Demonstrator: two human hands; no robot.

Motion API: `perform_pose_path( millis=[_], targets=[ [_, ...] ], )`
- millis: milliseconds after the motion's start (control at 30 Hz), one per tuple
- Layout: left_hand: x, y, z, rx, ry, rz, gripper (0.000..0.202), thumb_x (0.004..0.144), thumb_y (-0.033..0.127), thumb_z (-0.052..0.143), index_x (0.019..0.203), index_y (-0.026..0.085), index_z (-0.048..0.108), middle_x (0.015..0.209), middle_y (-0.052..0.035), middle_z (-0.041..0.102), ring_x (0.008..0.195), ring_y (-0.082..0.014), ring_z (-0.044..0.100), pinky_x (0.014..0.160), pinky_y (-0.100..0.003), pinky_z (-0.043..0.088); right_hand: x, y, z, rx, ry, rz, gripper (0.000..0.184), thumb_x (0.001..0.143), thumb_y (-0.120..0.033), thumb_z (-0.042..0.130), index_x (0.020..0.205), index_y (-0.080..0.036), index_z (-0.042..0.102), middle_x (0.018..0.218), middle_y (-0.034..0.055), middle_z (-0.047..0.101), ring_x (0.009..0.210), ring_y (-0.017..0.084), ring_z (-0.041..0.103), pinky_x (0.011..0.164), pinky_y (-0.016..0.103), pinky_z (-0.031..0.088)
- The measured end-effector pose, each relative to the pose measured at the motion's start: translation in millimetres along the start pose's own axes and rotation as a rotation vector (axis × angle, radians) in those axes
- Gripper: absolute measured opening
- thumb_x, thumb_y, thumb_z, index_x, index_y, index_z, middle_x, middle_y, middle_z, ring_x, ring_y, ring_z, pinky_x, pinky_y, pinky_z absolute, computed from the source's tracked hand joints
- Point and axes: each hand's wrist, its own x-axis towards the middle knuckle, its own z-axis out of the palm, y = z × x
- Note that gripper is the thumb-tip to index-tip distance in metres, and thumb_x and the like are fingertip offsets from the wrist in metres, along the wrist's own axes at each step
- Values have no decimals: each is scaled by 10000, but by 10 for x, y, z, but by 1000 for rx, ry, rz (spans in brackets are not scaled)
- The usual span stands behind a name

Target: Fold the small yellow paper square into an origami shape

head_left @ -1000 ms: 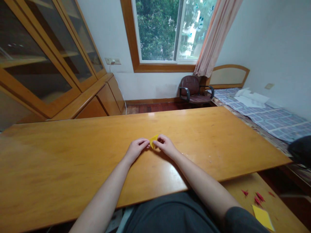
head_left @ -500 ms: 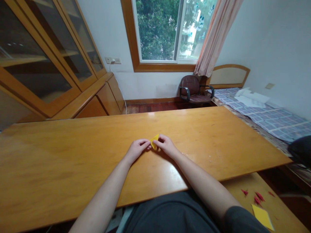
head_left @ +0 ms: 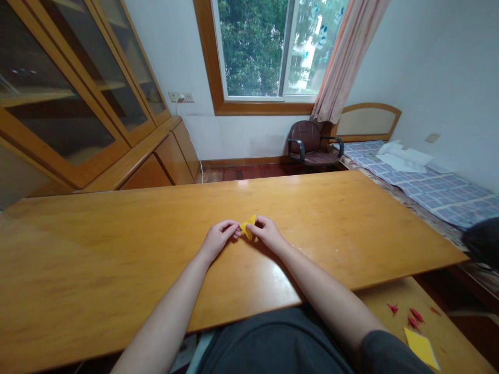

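Note:
A small folded piece of yellow paper [head_left: 248, 225] is pinched between both my hands just above the long wooden table [head_left: 117, 244]. My left hand [head_left: 216, 240] grips its left side with fingertips together. My right hand [head_left: 267, 234] holds its right side, thumb and fingers closed on it. Only a small yellow corner shows between the fingers; the rest is hidden by them.
A lower wooden surface at the bottom right carries a yellow paper sheet [head_left: 421, 347] and several small red folded pieces [head_left: 414, 317]. A glass-door cabinet [head_left: 78, 104] stands left, a dark chair [head_left: 312, 145] under the window, a bed [head_left: 429, 187] at the right.
Both hands stay in the same spot on the table; the fingers have shifted slightly on the yellow paper, whose visible corner sits a little further right and higher.

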Motion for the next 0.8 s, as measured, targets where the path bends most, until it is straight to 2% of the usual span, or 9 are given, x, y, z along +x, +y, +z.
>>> perform_pose_path(
  millis=[367,800],
  targets=[
    [-32,59,22,46,13,21,354,759,487,725,835,142,704,744,-52,714,658,-152,633,656,-268,512,6,-17,-3,-16,2,25,310,754,-449,712,713,-174,576,618,-26,564,567,114,509,557,234,406],
    [-8,-43,9,80,19,43,300,771,436,715,866,152,704,744,-42,717,657,-151,644,653,-265,525,16,14,-3,1,5,35,314,750,-457,711,725,-170,586,626,-16,581,559,115,520,533,228,400]
  ],
)
